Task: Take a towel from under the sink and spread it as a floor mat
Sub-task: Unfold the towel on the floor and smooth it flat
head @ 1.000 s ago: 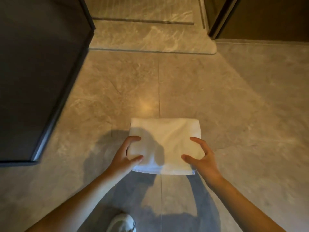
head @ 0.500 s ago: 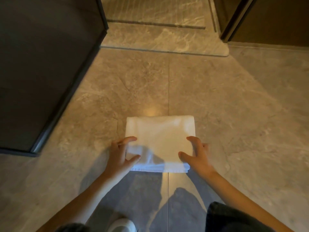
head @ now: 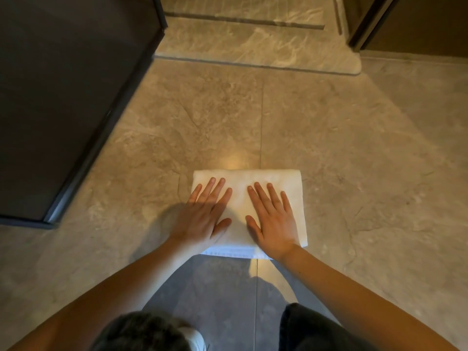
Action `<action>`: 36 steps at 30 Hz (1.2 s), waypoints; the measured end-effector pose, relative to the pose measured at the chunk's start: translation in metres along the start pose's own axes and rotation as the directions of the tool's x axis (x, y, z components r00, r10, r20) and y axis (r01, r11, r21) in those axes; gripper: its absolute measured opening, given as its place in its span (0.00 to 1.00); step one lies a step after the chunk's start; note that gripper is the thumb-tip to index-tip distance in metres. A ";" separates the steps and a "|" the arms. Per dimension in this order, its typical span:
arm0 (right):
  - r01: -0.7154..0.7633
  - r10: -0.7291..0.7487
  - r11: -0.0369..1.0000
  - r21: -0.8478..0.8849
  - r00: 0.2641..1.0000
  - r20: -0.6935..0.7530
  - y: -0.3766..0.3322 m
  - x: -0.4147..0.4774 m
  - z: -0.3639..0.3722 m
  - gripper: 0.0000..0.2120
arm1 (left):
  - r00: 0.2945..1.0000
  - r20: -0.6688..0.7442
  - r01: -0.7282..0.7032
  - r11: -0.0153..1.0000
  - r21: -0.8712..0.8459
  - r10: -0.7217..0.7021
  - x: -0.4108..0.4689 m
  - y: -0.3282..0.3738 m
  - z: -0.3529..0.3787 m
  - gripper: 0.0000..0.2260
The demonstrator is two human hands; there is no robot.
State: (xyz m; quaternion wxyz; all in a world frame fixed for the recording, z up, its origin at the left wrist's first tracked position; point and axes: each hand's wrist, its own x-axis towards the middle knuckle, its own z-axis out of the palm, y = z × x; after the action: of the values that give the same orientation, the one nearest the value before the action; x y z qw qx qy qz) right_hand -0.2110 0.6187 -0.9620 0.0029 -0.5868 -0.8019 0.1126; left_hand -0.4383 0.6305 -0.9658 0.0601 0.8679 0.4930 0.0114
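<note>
A white towel (head: 266, 178), folded into a thick rectangle, lies flat on the stone-tile floor in the middle of the head view. My left hand (head: 205, 214) lies palm down on its left half with straight, spread fingers. My right hand (head: 273, 219) lies palm down on its right half in the same way. Both palms cover much of the towel's near part; its far edge and right side show.
A dark cabinet side (head: 63, 102) with a black frame stands at the left. A raised marble threshold (head: 253, 46) runs across the far floor, with a dark door frame (head: 364, 24) at the far right. My knees (head: 314, 328) fill the bottom edge.
The towel has been set down on the floor. Both hands let go of its near corners and moved forward to lie flat on top of it.
</note>
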 end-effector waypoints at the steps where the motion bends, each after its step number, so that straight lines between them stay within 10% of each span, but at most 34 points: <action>1: -0.001 0.001 1.000 0.000 1.000 -0.001 0.000 0.001 0.001 0.30 | 1.000 0.000 -0.003 1.000 -0.004 0.003 0.001 -0.001 0.001 0.30; 25: 0.244 -0.245 0.970 0.024 0.961 0.131 0.006 -0.034 -0.021 0.42 | 0.982 -0.026 -0.187 0.951 -0.245 0.186 -0.052 -0.023 -0.055 0.29; 36: 0.052 -0.006 0.882 0.469 0.995 -0.099 0.010 -0.034 -0.036 0.13 | 0.992 0.069 0.122 0.803 -0.584 -0.101 -0.035 -0.026 -0.065 0.09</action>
State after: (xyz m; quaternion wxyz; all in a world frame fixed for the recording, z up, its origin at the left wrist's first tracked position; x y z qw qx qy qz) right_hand -0.1864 0.5957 -0.9241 0.1849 -0.5610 -0.7583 0.2758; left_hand -0.4832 0.6195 -0.9026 0.3339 0.7764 0.5145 0.1448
